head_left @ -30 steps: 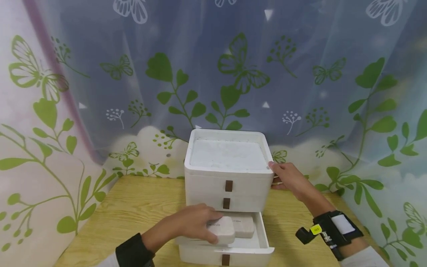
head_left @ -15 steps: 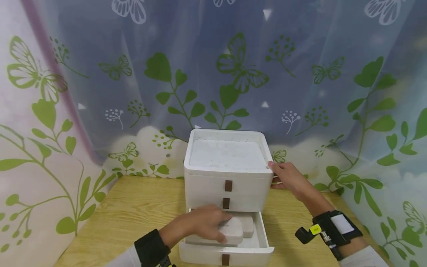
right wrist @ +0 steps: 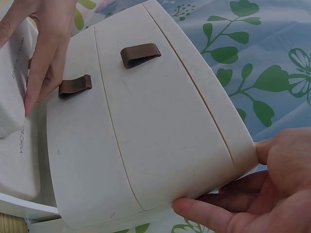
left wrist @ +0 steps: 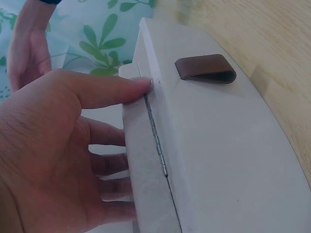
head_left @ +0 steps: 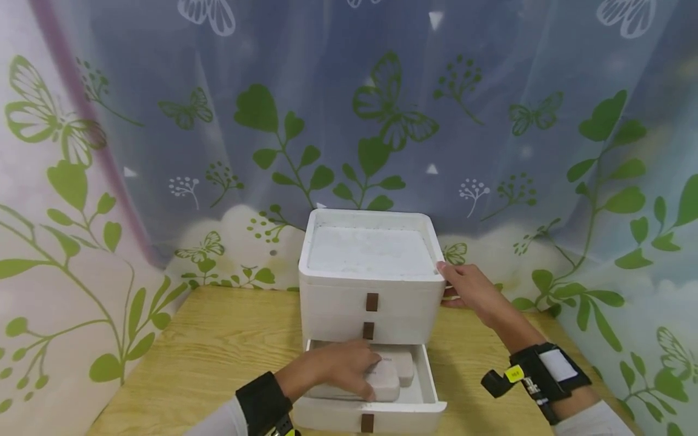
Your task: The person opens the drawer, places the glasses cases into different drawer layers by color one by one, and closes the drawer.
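In the head view a white drawer unit (head_left: 373,309) stands with its bottom drawer (head_left: 349,416) pulled out. My left hand (head_left: 340,366) is over that drawer, holding a pale hinged case (head_left: 383,383) that looks like an eyeglass case. The left wrist view shows the thumb over the case's metal hinge (left wrist: 156,136) and the fingers along its far side. Behind it in the drawer lies a second pale case (head_left: 405,365), partly covered. My right hand (head_left: 471,290) rests at the unit's upper right corner, thumb on the top rim and fingers extended against the side.
A wood-grain tabletop (head_left: 234,339) lies under the unit. Behind it hangs a curtain (head_left: 305,181) printed with leaves and butterflies. Brown tabs (head_left: 372,301) stick out from the drawer fronts; the two upper drawers are closed. The unit has a shallow recessed top (head_left: 371,251).
My left hand has moved right and down into the open drawer with the case, which now sits in front of the second one. The right hand has stayed at the corner.
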